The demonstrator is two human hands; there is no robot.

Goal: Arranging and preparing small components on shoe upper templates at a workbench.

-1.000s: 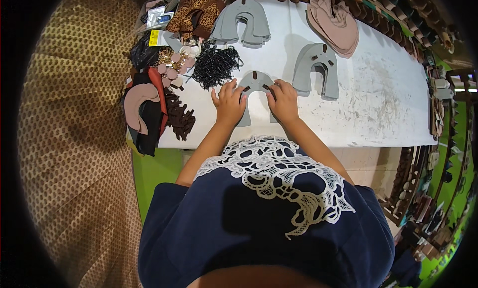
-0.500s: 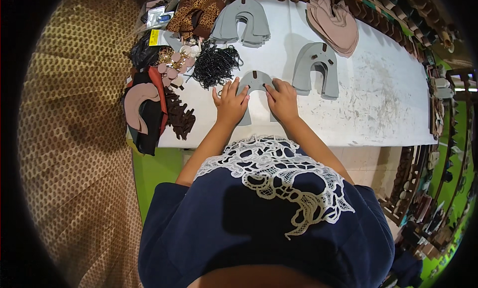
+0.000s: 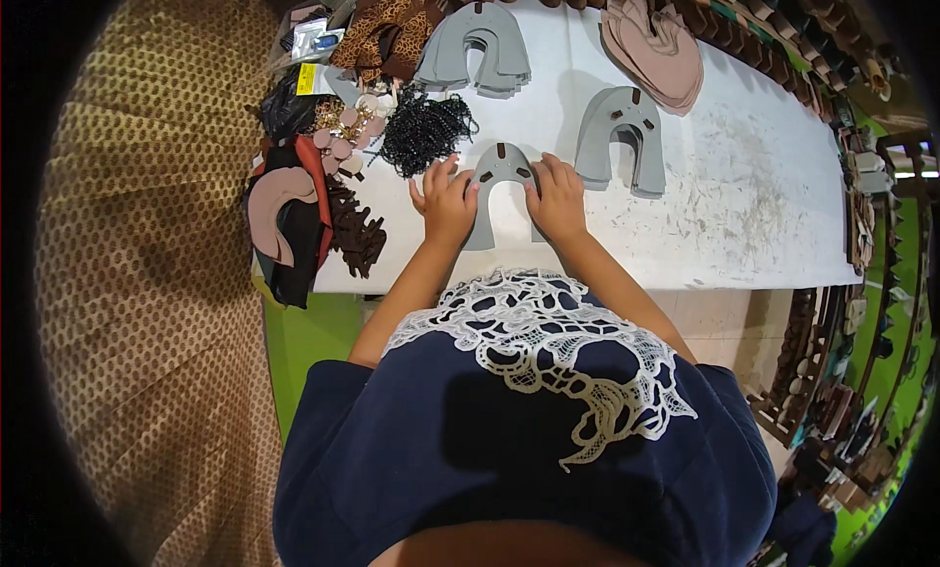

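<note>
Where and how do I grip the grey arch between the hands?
The grey arch seems best taken by the outer edges of its legs, left hand from the left, right hand from the right: it lies flat, opening on the near side, and its dark tabs sit around the curved top.

Smooth, matt grey arch [image 3: 513,161]; glossy black strands [image 3: 423,133]

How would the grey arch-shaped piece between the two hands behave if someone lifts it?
The grey piece probably weighs little, as it looks thin. Its narrow legs may bend. Lying flat, it seems unlikely to roll.
</note>
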